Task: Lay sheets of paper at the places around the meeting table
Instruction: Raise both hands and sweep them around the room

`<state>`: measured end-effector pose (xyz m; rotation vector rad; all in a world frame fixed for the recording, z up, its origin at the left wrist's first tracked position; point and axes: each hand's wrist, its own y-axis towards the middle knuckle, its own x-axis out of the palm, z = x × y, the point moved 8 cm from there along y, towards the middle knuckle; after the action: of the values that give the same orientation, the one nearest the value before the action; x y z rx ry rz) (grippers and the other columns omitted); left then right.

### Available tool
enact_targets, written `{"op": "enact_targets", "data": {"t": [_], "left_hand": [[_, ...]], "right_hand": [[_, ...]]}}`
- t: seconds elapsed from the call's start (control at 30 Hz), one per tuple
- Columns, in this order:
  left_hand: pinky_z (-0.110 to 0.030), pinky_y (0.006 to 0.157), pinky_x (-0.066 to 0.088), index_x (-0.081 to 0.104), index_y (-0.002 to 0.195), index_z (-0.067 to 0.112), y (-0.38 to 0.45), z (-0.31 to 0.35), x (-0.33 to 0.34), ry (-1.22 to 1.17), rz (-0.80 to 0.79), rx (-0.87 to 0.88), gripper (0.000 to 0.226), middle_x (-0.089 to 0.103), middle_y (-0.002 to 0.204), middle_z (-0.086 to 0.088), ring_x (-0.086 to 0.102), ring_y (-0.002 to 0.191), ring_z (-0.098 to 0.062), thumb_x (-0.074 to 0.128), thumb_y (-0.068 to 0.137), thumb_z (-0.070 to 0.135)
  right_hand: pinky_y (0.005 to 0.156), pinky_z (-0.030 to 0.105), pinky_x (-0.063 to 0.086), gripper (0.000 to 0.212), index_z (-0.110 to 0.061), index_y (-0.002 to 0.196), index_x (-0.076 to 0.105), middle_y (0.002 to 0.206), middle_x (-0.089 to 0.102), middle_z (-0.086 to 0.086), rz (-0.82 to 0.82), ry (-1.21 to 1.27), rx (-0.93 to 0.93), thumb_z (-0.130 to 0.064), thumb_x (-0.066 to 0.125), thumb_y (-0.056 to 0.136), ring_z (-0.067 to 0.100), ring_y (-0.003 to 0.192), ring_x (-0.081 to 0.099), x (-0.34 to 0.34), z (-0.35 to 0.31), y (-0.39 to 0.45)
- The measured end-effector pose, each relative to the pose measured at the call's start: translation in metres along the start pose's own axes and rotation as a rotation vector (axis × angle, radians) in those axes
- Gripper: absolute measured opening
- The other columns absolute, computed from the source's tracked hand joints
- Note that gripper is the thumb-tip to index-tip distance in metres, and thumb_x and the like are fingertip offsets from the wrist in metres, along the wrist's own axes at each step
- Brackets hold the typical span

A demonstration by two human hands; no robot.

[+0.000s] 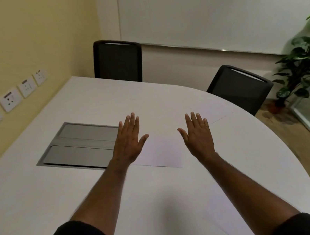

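A white sheet of paper [161,153] lies flat near the middle of the white meeting table [40,198]. My left hand [128,142] stretches out flat, fingers spread, over the sheet's left edge. My right hand [197,132] is held flat and open just right of the sheet, holding nothing. A second sheet [218,113] lies at the table's far right edge, in front of the nearer chair. A third sheet [227,224], faintly outlined, lies close to me beneath my right forearm.
A grey cable-box lid [80,144] is set into the table left of my hands. Two black chairs [118,61] [241,86] stand at the far side. Wall sockets [10,99] line the yellow wall on the left. A potted plant [305,63] stands at the right.
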<state>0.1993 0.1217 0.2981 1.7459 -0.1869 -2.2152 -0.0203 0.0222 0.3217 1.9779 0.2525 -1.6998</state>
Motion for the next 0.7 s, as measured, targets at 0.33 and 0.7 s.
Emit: {"op": "enact_targets", "data": {"t": [0.33, 0.7], "left_hand": [[-0.049, 0.127, 0.003, 0.01, 0.158, 0.007, 0.05, -0.08, 0.166, -0.008, -0.204, -0.098, 0.083, 0.001, 0.167, -0.013, 0.0, 0.155, -0.028, 0.004, 0.096, 0.062], [-0.048, 0.127, 0.0, 0.004, 0.158, 0.005, 0.047, -0.126, 0.308, 0.035, -0.358, -0.168, 0.09, -0.004, 0.167, -0.013, -0.002, 0.155, -0.029, -0.014, 0.091, 0.064]], "right_hand": [[0.125, 0.042, 0.016, 0.063, -0.015, 0.157, 0.026, 0.165, 0.023, 0.012, -0.24, 0.088, -0.016, -0.049, 0.032, 0.105, 0.028, 0.154, 0.015, 0.181, 0.028, 0.071], [0.125, 0.048, 0.013, 0.075, -0.015, 0.159, 0.013, 0.168, 0.003, 0.016, -0.43, 0.027, 0.217, -0.06, 0.027, 0.101, 0.032, 0.155, 0.006, 0.337, 0.08, 0.095]]}}
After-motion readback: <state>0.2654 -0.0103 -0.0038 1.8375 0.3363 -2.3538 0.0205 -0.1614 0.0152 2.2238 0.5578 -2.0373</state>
